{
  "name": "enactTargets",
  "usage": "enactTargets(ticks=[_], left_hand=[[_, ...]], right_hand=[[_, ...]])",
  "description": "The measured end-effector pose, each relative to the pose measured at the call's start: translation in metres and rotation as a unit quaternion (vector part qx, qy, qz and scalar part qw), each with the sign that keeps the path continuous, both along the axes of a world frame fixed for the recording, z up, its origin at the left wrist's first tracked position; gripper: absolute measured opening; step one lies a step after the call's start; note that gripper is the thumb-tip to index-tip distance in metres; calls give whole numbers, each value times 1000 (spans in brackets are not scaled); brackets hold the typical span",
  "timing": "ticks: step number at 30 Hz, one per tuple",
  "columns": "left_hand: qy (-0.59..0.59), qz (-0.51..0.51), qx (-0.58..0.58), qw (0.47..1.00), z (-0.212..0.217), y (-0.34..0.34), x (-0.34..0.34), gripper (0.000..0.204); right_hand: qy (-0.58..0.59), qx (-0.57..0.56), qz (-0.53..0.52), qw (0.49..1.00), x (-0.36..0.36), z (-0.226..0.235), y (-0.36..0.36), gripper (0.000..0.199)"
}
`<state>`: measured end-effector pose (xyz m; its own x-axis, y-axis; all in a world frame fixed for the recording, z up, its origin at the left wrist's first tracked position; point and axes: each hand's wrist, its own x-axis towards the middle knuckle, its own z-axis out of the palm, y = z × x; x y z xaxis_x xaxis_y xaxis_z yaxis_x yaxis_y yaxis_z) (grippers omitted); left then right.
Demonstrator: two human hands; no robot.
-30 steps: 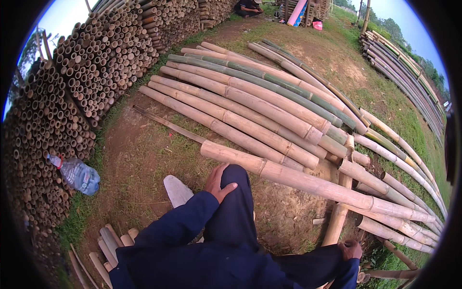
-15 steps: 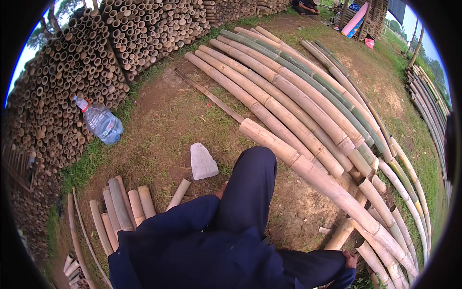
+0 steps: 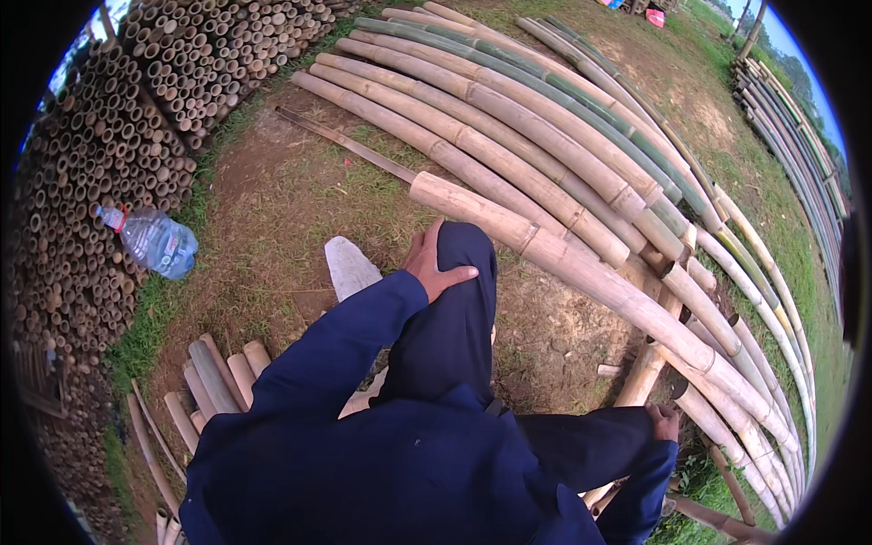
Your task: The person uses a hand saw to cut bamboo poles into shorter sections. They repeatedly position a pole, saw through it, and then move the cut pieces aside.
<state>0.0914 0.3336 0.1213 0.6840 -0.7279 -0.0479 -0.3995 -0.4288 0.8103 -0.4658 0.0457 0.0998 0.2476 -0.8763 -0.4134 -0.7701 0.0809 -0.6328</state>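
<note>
My left hand [image 3: 432,265] lies on my raised left knee, thumb stretched to the right and its other fingers over the far side of the dark trouser leg [image 3: 436,336]. My right hand [image 3: 665,422] sits at my bent right knee, its fingers curled in; whatever may be inside them is hidden. Right of the raised knee runs a long, thick bamboo pole [image 3: 572,263], lying across other poles. A thin split bamboo strip [image 3: 345,142] reaches out beyond its far end. Partly behind my left sleeve stands a pale stone block [image 3: 350,266].
Several long bamboo poles [image 3: 472,136], one green, lie side by side ahead. Cut bamboo is stacked high in a wall [image 3: 100,182] at the left. A large clear plastic bottle [image 3: 154,241] lies by it. Shorter bamboo pieces [image 3: 213,372] are near my left side.
My left hand has risen from beside the leg onto the raised knee. My right hand stays by the right knee. The view has shifted, so the surroundings sit higher and further left.
</note>
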Motion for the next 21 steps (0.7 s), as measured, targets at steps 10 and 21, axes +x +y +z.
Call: enactTargets(ticks=[10, 21], left_hand=[[-281, -224, -90, 929, 28, -122, -11, 38], [-290, -404, -73, 864, -14, -329, -169, 25]], right_hand=[[100, -309, -45, 945, 5, 26, 113, 57], [240, -318, -131, 908, 40, 49, 197, 78]])
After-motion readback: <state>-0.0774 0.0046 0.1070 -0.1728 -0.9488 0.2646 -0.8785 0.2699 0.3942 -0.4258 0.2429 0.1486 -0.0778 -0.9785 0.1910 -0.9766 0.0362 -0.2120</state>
